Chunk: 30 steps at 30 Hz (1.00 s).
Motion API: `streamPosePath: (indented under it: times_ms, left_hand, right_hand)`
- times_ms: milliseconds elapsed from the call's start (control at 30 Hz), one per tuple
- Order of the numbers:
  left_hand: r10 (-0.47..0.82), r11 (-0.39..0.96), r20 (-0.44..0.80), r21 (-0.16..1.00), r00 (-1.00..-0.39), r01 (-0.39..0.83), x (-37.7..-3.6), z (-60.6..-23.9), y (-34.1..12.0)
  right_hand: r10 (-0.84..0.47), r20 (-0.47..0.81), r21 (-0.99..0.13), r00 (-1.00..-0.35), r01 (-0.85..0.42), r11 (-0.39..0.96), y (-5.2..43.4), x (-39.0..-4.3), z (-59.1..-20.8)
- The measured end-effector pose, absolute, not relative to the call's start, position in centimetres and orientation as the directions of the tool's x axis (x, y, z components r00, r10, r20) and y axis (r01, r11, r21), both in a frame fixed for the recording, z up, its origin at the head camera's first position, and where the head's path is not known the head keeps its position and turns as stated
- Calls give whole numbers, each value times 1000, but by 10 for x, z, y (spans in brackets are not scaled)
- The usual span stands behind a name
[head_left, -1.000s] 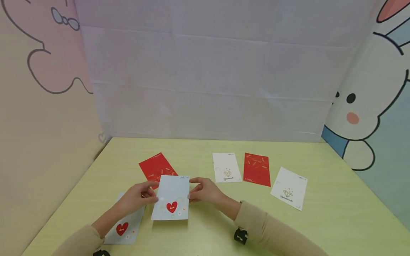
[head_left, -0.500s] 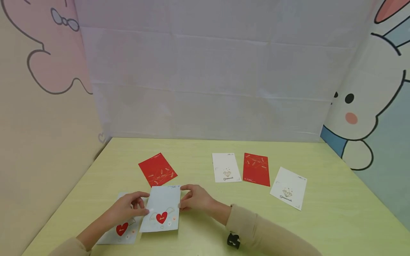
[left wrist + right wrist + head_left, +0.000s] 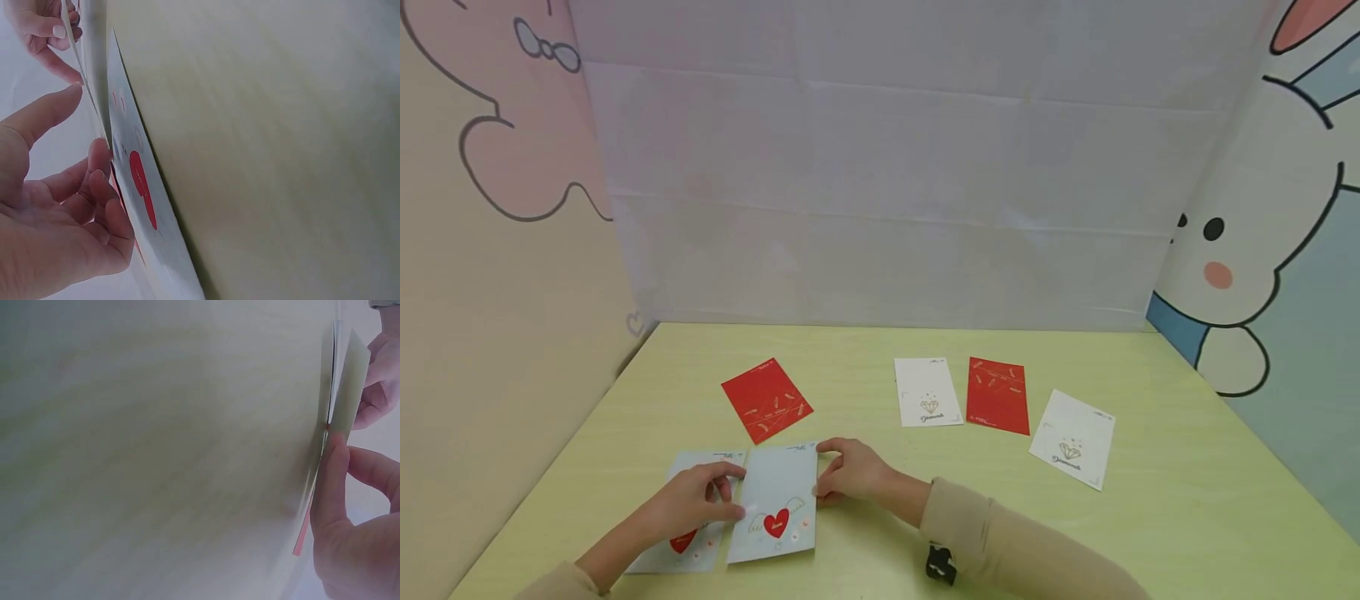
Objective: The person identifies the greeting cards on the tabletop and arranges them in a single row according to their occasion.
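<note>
A white card with a red heart [image 3: 778,483] is between my two hands, a little above the table at its lower edge. My left hand [image 3: 685,506] holds its left edge with thumb and index fingertip. At the right edge, the thumb and index finger of my right hand [image 3: 856,472] grip it. Another heart card [image 3: 706,557] lies flat to the left, partly covered by my left hand. In the left wrist view this flat heart card [image 3: 136,175] shows below the raised one. The raised card [image 3: 351,387] appears almost edge-on in the right wrist view.
Behind my hands a red card [image 3: 767,402] lies slanted on the pale green table [image 3: 1157,533]. Farther right lie a white diamond card [image 3: 928,387], a second red card [image 3: 998,393] and another diamond card [image 3: 1073,429]. A white cloth [image 3: 880,192] hangs at the back.
Both hands have carried the heart card left and toward the person, down beside the flat heart card. It no longer covers part of the left red card.
</note>
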<state>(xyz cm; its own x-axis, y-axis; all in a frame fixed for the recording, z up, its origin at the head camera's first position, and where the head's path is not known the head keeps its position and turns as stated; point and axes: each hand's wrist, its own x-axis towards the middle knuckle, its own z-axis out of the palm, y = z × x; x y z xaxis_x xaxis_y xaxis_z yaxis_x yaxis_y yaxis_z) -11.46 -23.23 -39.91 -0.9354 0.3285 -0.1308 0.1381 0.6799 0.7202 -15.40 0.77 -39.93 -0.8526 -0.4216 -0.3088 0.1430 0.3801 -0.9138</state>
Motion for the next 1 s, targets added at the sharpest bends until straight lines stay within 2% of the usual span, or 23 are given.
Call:
streamPosePath:
  times_ms: [267,600,1000]
  left_hand:
    - [319,716,-126,682,-939,151,-113,-399,-230]
    - [262,762,-161,640,-952,101,-114,-402,-229]
    - [252,833,-184,541,-950,116,-117,-407,-231]
  right_hand:
    - [-413,-305,-909,-858,133,396,5,-152,-404]
    - [-450,-302,-921,-841,135,366,1,-145,-403]
    - [-437,-325,-874,-839,90,477,1,-142,-399]
